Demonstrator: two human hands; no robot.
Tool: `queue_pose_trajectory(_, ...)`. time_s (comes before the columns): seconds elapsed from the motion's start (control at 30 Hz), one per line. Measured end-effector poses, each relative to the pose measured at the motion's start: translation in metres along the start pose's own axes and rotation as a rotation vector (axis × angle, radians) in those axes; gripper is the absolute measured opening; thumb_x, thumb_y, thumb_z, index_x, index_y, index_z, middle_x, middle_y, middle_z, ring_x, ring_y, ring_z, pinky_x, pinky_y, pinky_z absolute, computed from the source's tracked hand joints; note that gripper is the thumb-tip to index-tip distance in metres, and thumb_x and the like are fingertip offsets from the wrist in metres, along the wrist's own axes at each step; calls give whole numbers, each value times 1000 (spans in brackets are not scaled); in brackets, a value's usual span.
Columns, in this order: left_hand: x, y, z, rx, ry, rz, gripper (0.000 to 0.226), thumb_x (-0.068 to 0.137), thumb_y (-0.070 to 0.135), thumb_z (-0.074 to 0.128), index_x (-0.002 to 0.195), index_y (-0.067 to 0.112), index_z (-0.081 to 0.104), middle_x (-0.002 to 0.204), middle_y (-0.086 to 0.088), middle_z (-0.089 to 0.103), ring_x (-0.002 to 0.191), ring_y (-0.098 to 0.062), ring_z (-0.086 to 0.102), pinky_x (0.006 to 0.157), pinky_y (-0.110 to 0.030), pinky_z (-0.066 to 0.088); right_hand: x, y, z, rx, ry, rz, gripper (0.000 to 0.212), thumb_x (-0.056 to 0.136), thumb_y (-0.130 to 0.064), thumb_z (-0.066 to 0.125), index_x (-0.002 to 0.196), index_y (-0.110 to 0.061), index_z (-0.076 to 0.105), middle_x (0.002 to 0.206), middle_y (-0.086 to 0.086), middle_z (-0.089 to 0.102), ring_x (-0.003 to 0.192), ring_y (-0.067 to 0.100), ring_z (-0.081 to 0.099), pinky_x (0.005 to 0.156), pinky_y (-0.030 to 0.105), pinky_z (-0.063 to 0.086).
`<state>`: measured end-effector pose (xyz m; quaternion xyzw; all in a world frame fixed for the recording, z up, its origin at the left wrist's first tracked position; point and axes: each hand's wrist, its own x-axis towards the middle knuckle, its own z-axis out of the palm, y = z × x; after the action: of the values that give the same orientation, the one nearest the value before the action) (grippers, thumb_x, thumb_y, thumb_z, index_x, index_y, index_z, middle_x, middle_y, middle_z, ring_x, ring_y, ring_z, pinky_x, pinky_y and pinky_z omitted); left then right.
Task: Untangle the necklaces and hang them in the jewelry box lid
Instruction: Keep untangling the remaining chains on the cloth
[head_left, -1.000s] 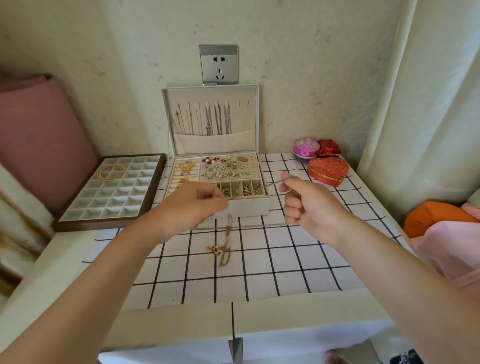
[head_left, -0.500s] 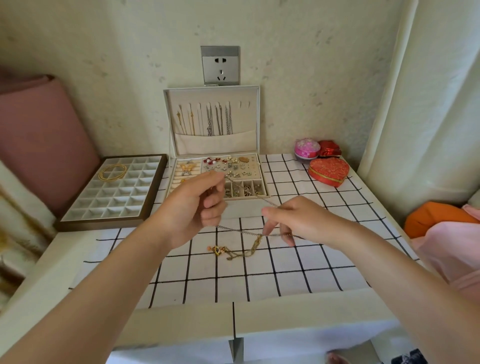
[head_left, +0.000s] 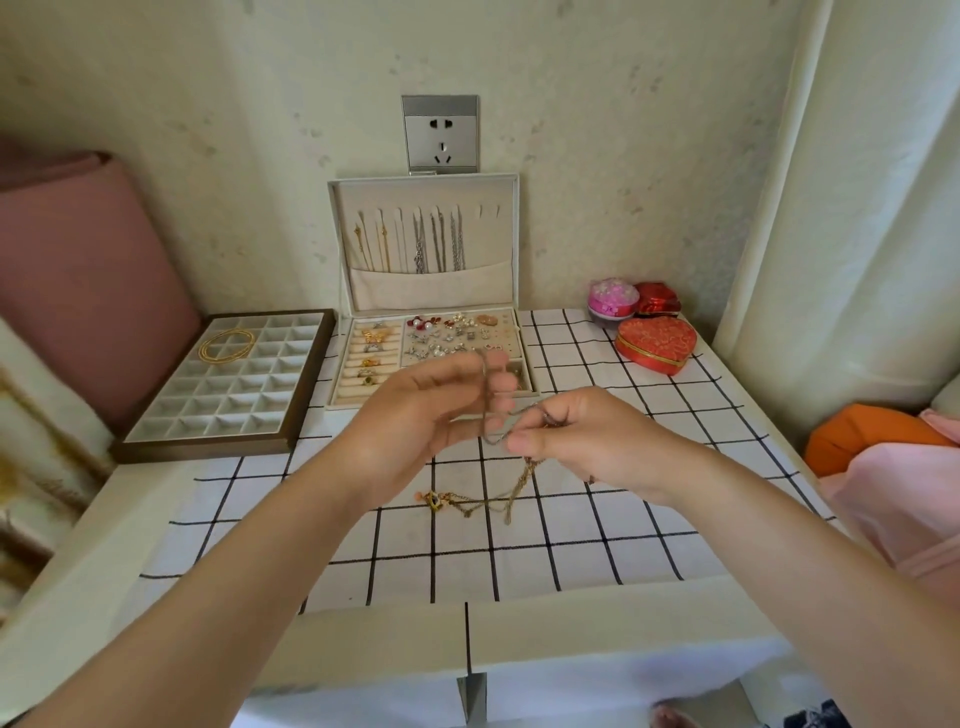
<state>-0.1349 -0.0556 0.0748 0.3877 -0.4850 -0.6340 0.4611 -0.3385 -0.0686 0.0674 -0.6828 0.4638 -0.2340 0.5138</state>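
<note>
The left grip (head_left: 431, 410) is raised over the table (head_left: 130, 519), with thumb and fingers curled in a pinch on the upper end of a thin grey chain (head_left: 486, 415). From there the chain drops straight down in front of the fingers, bends in a small loop between the two hands, and climbs to the right grip (head_left: 587, 441). The right grip pinches it at the fingertips (head_left: 524, 441) just beside the left hand. Below the right grip, a gold tangle (head_left: 493, 501) lies on the checked cloth (head_left: 571, 545), and one strand rises from it towards that hand. Behind both hands the lid (head_left: 501, 244) stands upright against the wall, with several necklaces (head_left: 436, 244) hanging in it.
</note>
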Motion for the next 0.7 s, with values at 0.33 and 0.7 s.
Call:
queue_pose_trajectory(0.33,-5,-38,36,311,144,-225,29,94,22,65,117,23,48,112,-5,61,73,-23,71,55,-32,53,3,-1,-10,451,190,90,5,95,-23,65,94,-18,67,46,-9,25,42,10,20,56,35,8)
queue_pose_trajectory(0.7,-10,-21,13,735,105,-81,22,101,23,53,96,29,74,79,6,74,42,1,45,53,-23,37,8,9,-10,272,333,186,14,98,-23,57,85,-17,59,47,-9,28,44,12,22,43,23,16)
